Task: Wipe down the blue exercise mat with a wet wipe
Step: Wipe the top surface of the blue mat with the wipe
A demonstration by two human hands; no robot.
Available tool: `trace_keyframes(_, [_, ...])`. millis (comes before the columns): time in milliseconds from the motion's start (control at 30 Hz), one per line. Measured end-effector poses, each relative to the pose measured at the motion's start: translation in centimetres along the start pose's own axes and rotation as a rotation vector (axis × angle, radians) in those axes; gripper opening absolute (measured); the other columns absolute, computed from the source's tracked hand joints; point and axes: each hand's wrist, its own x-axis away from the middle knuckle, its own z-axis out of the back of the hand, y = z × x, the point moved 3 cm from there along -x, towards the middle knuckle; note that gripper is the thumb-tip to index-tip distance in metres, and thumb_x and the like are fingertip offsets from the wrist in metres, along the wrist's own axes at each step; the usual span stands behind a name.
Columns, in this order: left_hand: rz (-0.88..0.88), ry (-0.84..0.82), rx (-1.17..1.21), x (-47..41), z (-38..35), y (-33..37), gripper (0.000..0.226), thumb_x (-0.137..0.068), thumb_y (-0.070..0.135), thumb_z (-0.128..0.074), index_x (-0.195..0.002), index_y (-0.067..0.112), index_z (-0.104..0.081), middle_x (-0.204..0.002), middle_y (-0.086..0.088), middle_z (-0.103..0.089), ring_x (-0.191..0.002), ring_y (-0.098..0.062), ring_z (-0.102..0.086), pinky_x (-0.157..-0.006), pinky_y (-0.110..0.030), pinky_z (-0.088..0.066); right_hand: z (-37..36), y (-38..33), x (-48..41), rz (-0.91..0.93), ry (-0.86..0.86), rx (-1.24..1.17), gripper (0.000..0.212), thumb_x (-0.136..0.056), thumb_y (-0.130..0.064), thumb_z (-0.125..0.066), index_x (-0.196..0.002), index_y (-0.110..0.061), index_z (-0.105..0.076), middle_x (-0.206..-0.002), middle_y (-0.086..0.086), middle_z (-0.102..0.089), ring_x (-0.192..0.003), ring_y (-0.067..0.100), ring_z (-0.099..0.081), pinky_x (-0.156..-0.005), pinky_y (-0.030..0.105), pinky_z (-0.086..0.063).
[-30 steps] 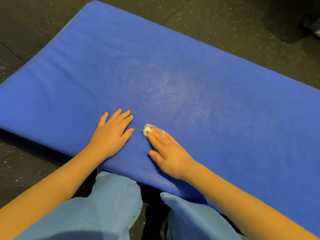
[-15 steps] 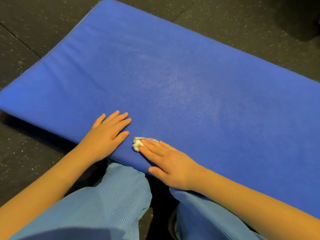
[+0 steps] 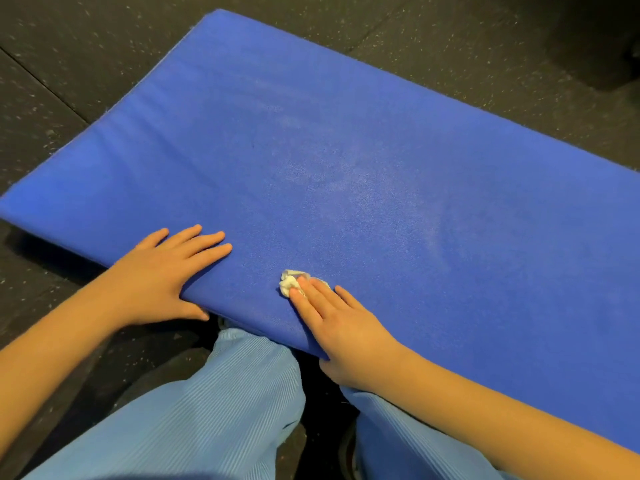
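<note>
On the dark speckled rubber floor [image 3: 69, 64] lies the thick blue padded exercise mat [image 3: 346, 150], running from 10 o'clock to 4 o'clock. Its right end is cut off by the frame edge.

Close to the mat's near edge, at roughly 6 o'clock of centre, sits the small crumpled white wet wipe [image 3: 288, 281]. The right hand [image 3: 343, 327] presses it onto the mat with straight, close-set fingers. Only the wipe's leading lump shows beyond the fingertips; the rest is hidden beneath them. The right thumb cannot be made out.

The left hand [image 3: 162, 275] lies flat on the mat at 9 o'clock of the wipe and apart from it. Its fingers are straight and slightly spread, its thumb lies along the mat's near side, and it holds nothing.

A paler sheen marks the mat's middle; whether it is damp or worn cannot be told.

Pale blue ribbed trousers [image 3: 207, 410] fill 6 o'clock, cut off by the lower frame. Between the legs is a dark shape, not identifiable. At 1 o'clock stands a bulky black object [image 3: 595, 39], also cut off and indistinct.
</note>
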Motion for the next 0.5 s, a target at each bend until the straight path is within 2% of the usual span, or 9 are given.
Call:
trace_keyframes(67, [-0.036, 0.018, -0.057, -0.2, -0.4, -0.2, 0.096, -0.074, 0.088, -0.029, -0.152, 0.034, -0.019, -0.159, 0.015, -0.005, -0.139, -0.024, -0.030, -0.102, -0.053, -0.038, 0.8, 0.1, 0.4, 0.026, 0.072, -0.030, 0.092, -0.063, -0.006, -0.070, -0.147, -0.002, -0.033, -0.154, 0.014, -0.032, -0.138, 0.031, -0.038, -0.105, 0.041, -0.042])
trace_keyframes(133, [-0.066, 0.071, -0.079, -0.3, -0.1, -0.1, 0.090, -0.079, 0.086, -0.025, -0.152, 0.035, -0.016, -0.159, 0.015, -0.004, -0.138, -0.023, -0.029, -0.104, -0.050, -0.036, 1.8, 0.7, 1.2, 0.023, 0.140, -0.071, 0.081, -0.061, -0.006, -0.067, -0.139, 0.000, -0.045, -0.145, 0.014, -0.046, -0.128, 0.030, -0.051, -0.092, 0.038, -0.053])
trace_keyframes(200, [-0.090, 0.139, -0.122, -0.5, 0.9, 0.6, 0.085, -0.082, 0.084, -0.023, -0.149, 0.032, -0.029, -0.155, 0.008, -0.029, -0.133, -0.026, -0.038, -0.102, -0.048, -0.037, 3.0, 1.2, 2.4, -0.008, 0.144, -0.111, 0.076, -0.066, -0.009, -0.058, -0.141, -0.005, -0.045, -0.147, 0.009, -0.045, -0.128, 0.026, -0.051, -0.082, 0.035, -0.057])
trace_keyframes(267, [-0.119, 0.171, -0.159, -1.0, 1.9, 2.0, 0.083, -0.084, 0.082, -0.023, -0.143, 0.026, -0.043, -0.143, 0.002, -0.049, -0.124, -0.030, -0.049, -0.095, -0.048, -0.045, 3.9, 2.1, 3.9, -0.038, 0.176, -0.099, 0.076, -0.067, -0.009, -0.051, -0.143, -0.011, -0.044, -0.148, 0.002, -0.044, -0.128, 0.020, -0.051, -0.079, 0.033, -0.058])
trace_keyframes(367, [-0.174, 0.198, -0.131, -2.3, 2.3, 5.5, 0.084, -0.084, 0.081, -0.023, -0.134, 0.022, -0.055, -0.133, -0.003, -0.058, -0.119, -0.031, -0.056, -0.098, -0.045, -0.043, 4.4, 4.3, 7.2, -0.108, 0.200, -0.104, 0.078, -0.067, -0.008, -0.048, -0.143, -0.021, -0.044, -0.147, -0.008, -0.043, -0.127, 0.012, -0.051, -0.080, 0.033, -0.058])
trace_keyframes(433, [-0.208, 0.211, -0.092, -3.3, 2.3, 8.1, 0.086, -0.084, 0.082, -0.018, -0.130, 0.021, -0.059, -0.129, -0.003, -0.061, -0.119, -0.029, -0.058, -0.102, -0.043, -0.039, 4.7, 5.8, 9.7, -0.158, 0.209, -0.139, 0.080, -0.067, -0.006, -0.056, -0.143, -0.028, -0.043, -0.146, -0.013, -0.043, -0.128, 0.005, -0.048, -0.082, 0.031, -0.057])
trace_keyframes(500, [-0.234, 0.204, -0.047, -4.2, 2.2, 10.3, 0.088, -0.083, 0.084, -0.017, -0.128, 0.023, -0.061, -0.126, -0.001, -0.062, -0.118, -0.028, -0.058, -0.098, -0.044, -0.045, 4.9, 6.8, 11.9, -0.202, 0.210, -0.169, 0.083, -0.065, -0.005, -0.062, -0.142, -0.031, -0.043, -0.145, -0.016, -0.044, -0.128, 0.001, -0.045, -0.084, 0.029, -0.056])
